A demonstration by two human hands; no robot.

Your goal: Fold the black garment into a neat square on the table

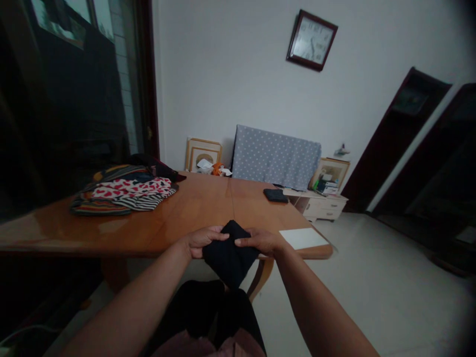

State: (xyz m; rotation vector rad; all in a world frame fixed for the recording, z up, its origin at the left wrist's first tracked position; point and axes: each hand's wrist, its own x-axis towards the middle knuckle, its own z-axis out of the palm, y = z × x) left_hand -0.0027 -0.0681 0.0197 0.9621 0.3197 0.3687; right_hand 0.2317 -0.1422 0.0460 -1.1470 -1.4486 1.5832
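Observation:
A dark folded piece of cloth [231, 258] is held up in front of me at the table's near edge, one corner pointing down. My left hand [204, 240] grips its left side, thumb on top. On the right side, my right hand [260, 241] pinches it the same way, the two thumbs close together. What kind of garment it is cannot be made out. Farther back on the wooden table [201, 208] lies another dark folded cloth [275, 195]. A pile of clothes [130, 191], some striped and one white with red hearts, is at the left.
A white sheet [304, 238] lies at the table's right corner. Behind the table are a dotted grey cloth [275, 156] over a flat upright shape, a white low cabinet [325, 207] and framed pictures [203, 151]. A clock [312, 39] hangs on the wall.

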